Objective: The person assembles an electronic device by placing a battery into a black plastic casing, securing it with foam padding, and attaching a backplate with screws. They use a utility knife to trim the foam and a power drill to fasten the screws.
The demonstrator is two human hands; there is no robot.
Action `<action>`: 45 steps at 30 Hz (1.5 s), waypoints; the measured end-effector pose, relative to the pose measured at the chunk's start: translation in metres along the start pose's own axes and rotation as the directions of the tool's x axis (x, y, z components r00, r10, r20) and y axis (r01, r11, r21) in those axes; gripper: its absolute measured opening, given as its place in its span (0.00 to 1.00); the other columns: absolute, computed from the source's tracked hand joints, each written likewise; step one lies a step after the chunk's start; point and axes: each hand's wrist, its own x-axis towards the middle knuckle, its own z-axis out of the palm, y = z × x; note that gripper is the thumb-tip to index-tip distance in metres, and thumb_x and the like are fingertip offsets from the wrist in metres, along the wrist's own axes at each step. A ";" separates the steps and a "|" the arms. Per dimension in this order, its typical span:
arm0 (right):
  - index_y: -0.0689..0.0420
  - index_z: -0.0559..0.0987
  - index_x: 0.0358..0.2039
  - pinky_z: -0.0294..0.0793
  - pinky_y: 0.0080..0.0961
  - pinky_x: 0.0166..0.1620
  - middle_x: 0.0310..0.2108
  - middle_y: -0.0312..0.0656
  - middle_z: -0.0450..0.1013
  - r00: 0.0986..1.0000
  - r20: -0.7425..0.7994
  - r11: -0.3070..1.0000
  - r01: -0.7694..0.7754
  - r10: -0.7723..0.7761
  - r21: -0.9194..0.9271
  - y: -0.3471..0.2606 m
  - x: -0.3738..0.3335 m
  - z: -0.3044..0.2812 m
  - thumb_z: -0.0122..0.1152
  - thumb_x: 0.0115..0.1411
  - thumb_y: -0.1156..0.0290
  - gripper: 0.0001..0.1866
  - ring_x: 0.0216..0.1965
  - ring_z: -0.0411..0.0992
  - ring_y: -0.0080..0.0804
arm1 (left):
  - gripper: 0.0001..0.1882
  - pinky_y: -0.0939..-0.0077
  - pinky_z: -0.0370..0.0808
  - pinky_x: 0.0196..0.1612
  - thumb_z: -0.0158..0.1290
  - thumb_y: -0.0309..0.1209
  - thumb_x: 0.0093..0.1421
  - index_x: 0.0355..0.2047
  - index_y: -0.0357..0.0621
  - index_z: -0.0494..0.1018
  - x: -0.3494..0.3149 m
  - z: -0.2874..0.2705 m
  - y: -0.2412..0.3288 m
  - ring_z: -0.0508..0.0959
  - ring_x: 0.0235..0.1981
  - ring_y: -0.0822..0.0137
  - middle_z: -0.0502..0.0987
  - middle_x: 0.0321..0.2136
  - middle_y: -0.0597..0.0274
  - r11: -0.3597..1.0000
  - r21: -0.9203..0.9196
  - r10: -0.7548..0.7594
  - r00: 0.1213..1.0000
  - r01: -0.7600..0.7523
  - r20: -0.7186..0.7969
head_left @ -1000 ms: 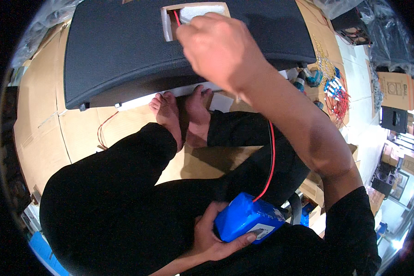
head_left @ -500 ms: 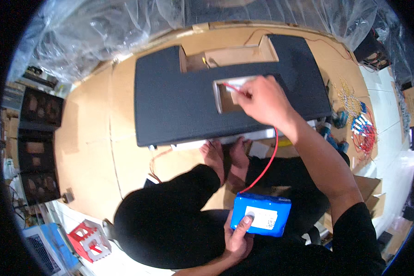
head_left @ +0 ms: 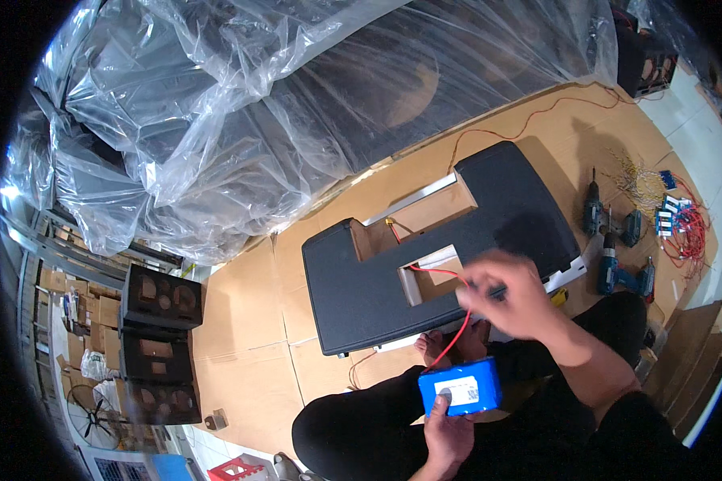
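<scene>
My left hand (head_left: 448,437) grips a blue shrink-wrapped battery pack (head_left: 489,386) with a white label, thumb on its face, above my lap. From the pack a red wire (head_left: 460,330) curves up into a rectangular cutout in a black cabinet (head_left: 361,309). My right hand (head_left: 512,295) hovers over the cabinet beside that cutout, its fingertips close to the wire. Motion blurs its fingers, and whether they touch the wire does not show. In the cabinet's far notch lies a small yellow connector (head_left: 390,222) on a short red lead.
Cordless drills (head_left: 610,268) lie right of the cabinet, near a bundle of red wires (head_left: 686,228). Black speaker boxes (head_left: 162,297) are stacked at the left. Clear plastic sheeting (head_left: 241,96) hangs behind. Cardboard (head_left: 245,337) covers the floor.
My right hand has drawn back from the cutout, leaving the red wire running into it. The view has shifted and tilted. My left hand still holds the battery pack.
</scene>
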 end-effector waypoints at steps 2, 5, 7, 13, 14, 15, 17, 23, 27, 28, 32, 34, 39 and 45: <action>0.60 0.78 0.51 0.76 0.37 0.50 0.47 0.48 0.75 0.906 0.338 0.965 0.261 -0.254 0.025 -0.014 -0.037 -0.026 0.71 0.57 0.60 0.25 0.49 0.76 0.43 | 0.35 0.55 0.73 0.55 0.55 0.53 0.62 0.61 0.46 0.64 0.006 0.006 0.001 0.77 0.53 0.56 0.75 0.54 0.57 0.983 0.174 0.063 0.997 -0.055 -0.039; 0.58 0.70 0.60 0.68 0.46 0.60 0.59 0.54 0.65 0.866 0.492 0.878 0.300 -0.088 -0.373 -0.015 -0.103 -0.013 0.65 0.59 0.51 0.34 0.59 0.68 0.51 | 0.27 0.55 0.75 0.54 0.54 0.44 0.64 0.59 0.45 0.67 0.007 0.017 -0.004 0.77 0.52 0.57 0.75 0.53 0.54 0.985 0.136 -0.102 0.994 0.107 -0.043; 0.56 0.65 0.63 0.65 0.47 0.61 0.62 0.55 0.60 0.917 0.394 0.883 0.237 -0.066 -0.404 0.035 -0.127 0.027 0.61 0.59 0.50 0.36 0.62 0.63 0.53 | 0.22 0.69 0.77 0.48 0.61 0.43 0.60 0.48 0.43 0.73 -0.003 0.028 -0.002 0.79 0.42 0.63 0.79 0.41 0.60 0.943 0.257 -0.152 0.961 0.211 -0.231; 0.49 0.48 0.73 0.49 0.60 0.67 0.69 0.59 0.44 0.861 0.493 0.958 0.236 -0.128 -0.164 0.040 -0.124 0.019 0.59 0.48 0.27 0.61 0.69 0.45 0.62 | 0.23 0.61 0.72 0.58 0.49 0.43 0.67 0.56 0.43 0.72 0.014 0.051 0.018 0.75 0.54 0.58 0.75 0.52 0.53 0.520 0.807 0.128 0.960 -0.279 0.249; 0.52 0.55 0.71 0.56 0.55 0.64 0.64 0.61 0.53 0.887 0.448 0.964 0.206 -0.112 -0.166 0.030 -0.118 0.019 0.67 0.47 0.34 0.58 0.65 0.53 0.62 | 0.23 0.61 0.71 0.58 0.49 0.43 0.67 0.56 0.43 0.72 0.030 0.062 0.031 0.75 0.54 0.58 0.75 0.52 0.53 0.450 0.832 0.134 0.945 -0.325 0.297; 0.55 0.61 0.69 0.62 0.50 0.61 0.58 0.62 0.63 0.909 0.411 0.971 0.148 -0.059 -0.188 0.024 -0.122 0.010 0.75 0.45 0.41 0.56 0.60 0.61 0.61 | 0.23 0.61 0.71 0.58 0.49 0.43 0.67 0.56 0.43 0.72 0.048 0.074 0.039 0.75 0.54 0.58 0.75 0.52 0.52 0.393 0.847 0.105 0.932 -0.359 0.346; 0.56 0.63 0.67 0.64 0.49 0.59 0.55 0.61 0.64 0.921 0.333 0.960 0.254 -0.202 -0.118 0.019 -0.116 0.002 0.76 0.45 0.43 0.54 0.58 0.63 0.61 | 0.23 0.61 0.71 0.58 0.49 0.42 0.67 0.56 0.42 0.72 0.084 0.093 0.082 0.75 0.53 0.58 0.75 0.52 0.52 0.232 0.854 0.148 0.885 -0.465 0.442; 0.55 0.63 0.68 0.65 0.50 0.56 0.53 0.61 0.65 0.908 0.278 0.941 0.336 -0.313 -0.041 0.035 -0.116 0.003 0.72 0.49 0.39 0.52 0.54 0.64 0.62 | 0.22 0.62 0.71 0.58 0.49 0.41 0.66 0.56 0.42 0.72 0.229 0.133 0.173 0.75 0.53 0.58 0.76 0.52 0.52 -0.135 0.775 0.005 0.782 -0.617 0.624; 0.57 0.71 0.63 0.67 0.45 0.56 0.53 0.56 0.70 0.899 0.367 0.962 0.270 -0.237 -0.038 0.040 -0.114 -0.001 0.72 0.52 0.43 0.44 0.54 0.68 0.55 | 0.22 0.62 0.71 0.58 0.48 0.41 0.66 0.55 0.41 0.73 0.321 0.144 0.199 0.75 0.53 0.57 0.76 0.51 0.51 -0.300 0.710 -0.152 0.767 -0.637 0.623; 0.56 0.71 0.63 0.67 0.45 0.56 0.54 0.56 0.70 0.895 0.396 0.964 0.257 -0.208 -0.073 0.029 -0.114 -0.007 0.71 0.54 0.45 0.42 0.55 0.68 0.55 | 0.22 0.62 0.71 0.58 0.48 0.41 0.66 0.55 0.41 0.73 0.339 0.142 0.200 0.75 0.53 0.57 0.76 0.51 0.51 -0.327 0.695 -0.203 0.766 -0.640 0.610; 0.51 0.70 0.65 0.66 0.47 0.59 0.59 0.53 0.68 0.896 0.410 0.972 0.221 -0.172 -0.075 0.026 -0.115 -0.017 0.68 0.59 0.53 0.36 0.59 0.66 0.55 | 0.22 0.62 0.71 0.58 0.48 0.40 0.65 0.55 0.41 0.73 0.407 0.127 0.186 0.75 0.53 0.57 0.76 0.51 0.51 -0.414 0.641 -0.403 0.762 -0.646 0.507; 0.49 0.68 0.66 0.66 0.49 0.59 0.61 0.53 0.66 0.861 0.508 0.968 0.151 -0.029 -0.201 0.023 -0.097 -0.016 0.68 0.59 0.52 0.37 0.60 0.65 0.55 | 0.22 0.62 0.71 0.58 0.48 0.40 0.65 0.55 0.41 0.73 0.435 0.102 0.189 0.75 0.53 0.57 0.76 0.51 0.51 -0.382 0.627 -0.473 0.726 -0.679 0.498; 0.54 0.68 0.64 0.73 0.38 0.56 0.57 0.50 0.70 0.884 0.458 0.964 0.193 -0.090 -0.184 0.004 -0.077 -0.032 0.76 0.53 0.56 0.41 0.54 0.73 0.48 | 0.18 0.60 0.74 0.50 0.49 0.38 0.63 0.49 0.43 0.77 0.434 0.082 0.166 0.79 0.48 0.55 0.79 0.47 0.48 -0.367 0.356 -0.557 0.510 -0.859 0.655; 0.49 0.77 0.59 0.76 0.41 0.53 0.54 0.49 0.72 0.856 0.502 0.930 0.074 0.126 -0.360 -0.018 -0.042 -0.026 0.81 0.44 0.55 0.40 0.54 0.74 0.49 | 0.07 0.68 0.76 0.27 0.51 0.22 0.60 0.29 0.34 0.79 0.416 0.122 0.190 0.79 0.19 0.68 0.79 0.18 0.56 -0.135 0.656 0.015 0.661 -0.742 0.751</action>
